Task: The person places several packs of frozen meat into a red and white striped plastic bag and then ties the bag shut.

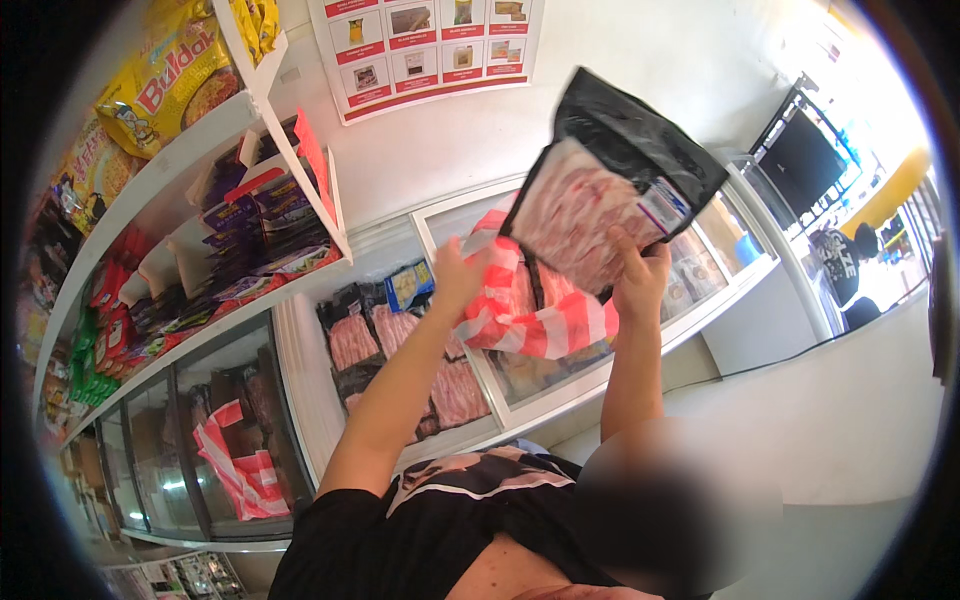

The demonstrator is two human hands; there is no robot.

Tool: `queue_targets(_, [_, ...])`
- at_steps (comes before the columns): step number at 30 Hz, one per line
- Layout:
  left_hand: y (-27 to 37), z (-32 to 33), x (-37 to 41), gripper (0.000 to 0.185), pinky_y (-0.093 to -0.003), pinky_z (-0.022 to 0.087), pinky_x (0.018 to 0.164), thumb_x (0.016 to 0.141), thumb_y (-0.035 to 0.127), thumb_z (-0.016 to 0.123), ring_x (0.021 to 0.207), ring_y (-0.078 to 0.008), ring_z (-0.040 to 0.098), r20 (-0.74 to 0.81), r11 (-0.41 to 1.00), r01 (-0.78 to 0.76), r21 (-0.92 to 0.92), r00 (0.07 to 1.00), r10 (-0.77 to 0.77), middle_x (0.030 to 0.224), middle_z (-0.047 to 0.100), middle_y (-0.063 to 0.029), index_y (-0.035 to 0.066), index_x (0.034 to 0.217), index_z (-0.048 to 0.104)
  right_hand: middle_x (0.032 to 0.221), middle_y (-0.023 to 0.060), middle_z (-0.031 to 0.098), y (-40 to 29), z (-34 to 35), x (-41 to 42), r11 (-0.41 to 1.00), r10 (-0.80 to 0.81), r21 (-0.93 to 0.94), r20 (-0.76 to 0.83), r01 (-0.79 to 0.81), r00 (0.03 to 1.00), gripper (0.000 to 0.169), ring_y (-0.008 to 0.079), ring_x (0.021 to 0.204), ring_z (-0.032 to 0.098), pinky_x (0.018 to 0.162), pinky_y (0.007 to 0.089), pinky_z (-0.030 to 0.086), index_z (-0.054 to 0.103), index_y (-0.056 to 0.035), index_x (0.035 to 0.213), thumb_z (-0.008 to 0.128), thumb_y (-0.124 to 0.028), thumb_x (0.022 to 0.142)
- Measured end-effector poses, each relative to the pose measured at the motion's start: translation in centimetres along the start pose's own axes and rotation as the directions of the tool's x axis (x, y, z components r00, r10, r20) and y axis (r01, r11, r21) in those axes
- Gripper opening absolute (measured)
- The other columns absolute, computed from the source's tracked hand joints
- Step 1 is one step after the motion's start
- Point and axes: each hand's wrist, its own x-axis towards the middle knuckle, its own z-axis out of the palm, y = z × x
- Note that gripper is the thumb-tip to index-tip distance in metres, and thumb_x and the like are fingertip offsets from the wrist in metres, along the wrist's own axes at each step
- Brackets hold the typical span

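Observation:
My right hand (pixel 641 277) grips the lower right edge of a flat, sealed pack of sliced meat (pixel 574 210). The pack has a black backing and a printed label and is raised at a tilt. My left hand (pixel 459 279), blurred, holds the left side of a red-and-white striped plastic bag (pixel 551 330). Inside the bag's mouth, more packed meat (pixel 553 286) shows. Below my left forearm, a chest freezer (pixel 491 390) stands with its left part uncovered, where several black-backed meat packs (pixel 459 394) and a blue-and-yellow packet (pixel 410 286) lie.
A sliding glass lid (pixel 536 375) covers the freezer's right part. White shelves (pixel 187 142) with noodle packs (pixel 169 75) overhang the left. A second freezer (pixel 150 457) has another striped bag (pixel 241 465) on its glass. A product poster (pixel 427 52) hangs on the wall. At far right, a person (pixel 834 262) is partly visible.

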Motion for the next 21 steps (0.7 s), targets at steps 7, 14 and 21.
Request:
queue_targets(7, [0.3, 2.4, 3.4, 0.019, -0.0427, 0.057, 0.079, 0.093, 0.015, 0.059, 0.086, -0.0253, 0.068, 0.509, 0.215, 0.626, -0.750, 0.753, -0.417, 0.095, 0.068, -0.0115, 0.000, 0.105, 0.063, 0.114, 0.0071, 0.069, 8.4, -1.1, 0.2, 0.992, 0.036, -0.123, -0.002, -0.036, 0.999, 0.035, 0.0173, 0.100, 0.066, 0.089, 0.0324, 0.052, 0.062, -0.0005, 0.120, 0.072, 0.001, 0.087])
queue_targets(14, [2.0, -4.9, 3.0, 0.027, -0.0270, 0.050, 0.075, 0.090, 0.007, 0.065, 0.078, -0.0132, 0.060, 0.274, 0.281, 0.397, -0.874, 0.879, -0.390, 0.096, 0.067, -0.0025, 0.000, 0.116, 0.068, 0.117, 0.0179, 0.067, 14.6, -0.1, -3.7, 0.639, 0.761, -0.137, 0.257, -0.757, 0.596, 0.046, 0.0296, 0.109, 0.067, 0.098, 0.0403, 0.052, 0.054, 0.0070, 0.128, 0.073, -0.010, 0.089])
queue_targets(21, [4.5, -7.4, 2.8, 0.024, -0.0227, 0.046, 0.064, 0.092, 0.008, 0.067, 0.071, -0.0064, 0.058, 0.126, 0.617, 0.256, -0.745, 0.961, -0.246, 0.088, 0.068, -0.0004, -0.002, 0.114, 0.068, 0.145, 0.0334, 0.043, 15.4, 3.1, -2.4, 0.465, 0.294, -0.854, 0.397, 0.233, 0.870, 0.068, 0.0492, 0.125, 0.052, 0.104, 0.0476, 0.045, 0.040, 0.0110, 0.141, 0.068, -0.023, 0.089])
